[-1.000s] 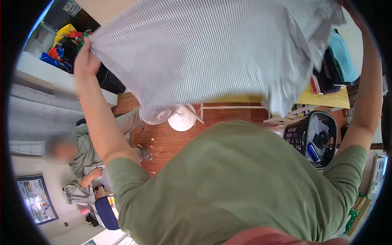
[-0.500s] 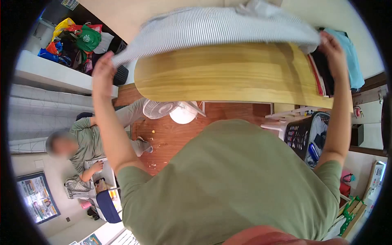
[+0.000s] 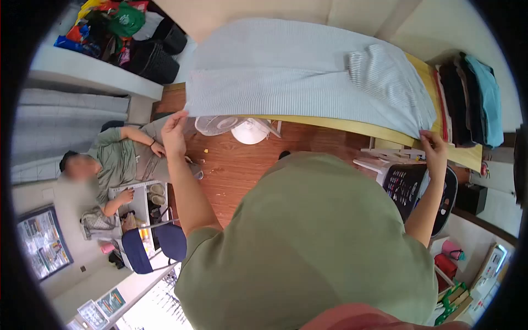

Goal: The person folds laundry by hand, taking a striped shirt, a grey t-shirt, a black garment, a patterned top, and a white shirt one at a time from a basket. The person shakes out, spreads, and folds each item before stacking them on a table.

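A light striped shirt (image 3: 247,91) lies spread across the wooden table (image 3: 465,157), covering most of its top. Its near edge runs along the front of the table between my two hands. My left hand (image 3: 175,132) pinches the near left corner of the cloth, just off the table's left end. Toward the right, my right hand (image 3: 433,147) pinches the near right corner, by the table's front edge. A bunched, folded-over part of the shirt, perhaps a sleeve, rests on its right half.
Folded clothes (image 3: 467,102) are stacked at the table's right end. Below are a white fan (image 3: 217,125) and a black laundry basket (image 3: 404,190). A person (image 3: 124,157) sits at left near a blue chair (image 3: 137,250). A black basket (image 3: 157,63) stands upper left.
The shirt has come down from the air, where it was held stretched over the far side, and now lies on the table. Both hands have moved down toward me, still holding its corners.
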`<state>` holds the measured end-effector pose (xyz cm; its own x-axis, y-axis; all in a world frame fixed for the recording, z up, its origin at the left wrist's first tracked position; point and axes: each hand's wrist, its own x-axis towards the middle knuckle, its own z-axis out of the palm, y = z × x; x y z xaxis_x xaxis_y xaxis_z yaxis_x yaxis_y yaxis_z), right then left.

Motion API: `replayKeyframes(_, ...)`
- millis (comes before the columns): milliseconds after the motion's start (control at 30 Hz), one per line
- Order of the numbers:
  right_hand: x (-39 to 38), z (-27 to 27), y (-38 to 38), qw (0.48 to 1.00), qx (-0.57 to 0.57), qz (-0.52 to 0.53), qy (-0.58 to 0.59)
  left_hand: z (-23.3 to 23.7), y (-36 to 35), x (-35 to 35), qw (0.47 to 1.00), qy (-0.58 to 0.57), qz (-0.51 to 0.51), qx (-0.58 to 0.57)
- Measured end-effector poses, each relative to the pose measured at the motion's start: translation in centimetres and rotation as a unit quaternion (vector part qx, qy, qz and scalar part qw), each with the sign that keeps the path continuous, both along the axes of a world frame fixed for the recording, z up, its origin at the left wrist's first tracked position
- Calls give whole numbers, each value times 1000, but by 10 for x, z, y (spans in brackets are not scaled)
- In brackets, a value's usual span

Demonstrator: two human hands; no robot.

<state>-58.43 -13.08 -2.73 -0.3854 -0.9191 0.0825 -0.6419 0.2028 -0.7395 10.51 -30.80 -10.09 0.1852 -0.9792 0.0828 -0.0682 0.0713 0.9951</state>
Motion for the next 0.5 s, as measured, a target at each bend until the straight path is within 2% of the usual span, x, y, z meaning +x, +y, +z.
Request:
replayKeyframes(67,14,25,1,975,63,-22,211,20,1,-6,999,-29,9,18)
replayKeyframes(100,22,36,-6,944,92,-33,314,31,-9,-18,971,-232,59,19)
replayKeyframes(133,29,41,-19,924,75,-103,360,44,-17,-31,899,-424,110,18)
replayKeyframes(167,38,50,-41,918,14,-113,380,60,-21,-44,784,-600,160,19)
replayKeyframes(200,54,60,-65,936,-69,-100,331,77,-32,-77,824,-554,114,-45)
replayKeyframes(233,59,59,-95,963,-110,-51,241,69,-52,-104,872,-460,72,-152)
replayKeyframes(267,61,52,-126,990,-87,-18,106,79,-56,-159,888,-416,24,-195)
replayKeyframes(333,63,36,-182,999,-20,-29,29,77,-73,-261,917,-277,-162,-236)
replayKeyframes(367,62,30,-202,999,13,-35,-5,91,-67,-309,929,-262,-209,-159)
replayKeyframes(400,57,20,-217,999,44,-27,0,89,-71,-351,896,-373,-214,-112)
replayKeyframes(433,47,5,-229,997,78,-24,5,66,-91,-391,827,-480,-277,-91)
replayKeyframes(467,38,-4,-236,993,115,-27,13,70,-85,-409,835,-479,-256,-87)
replayKeyframes(500,35,-5,-237,995,91,-8,-40,76,-74,-421,843,-475,-238,-86)
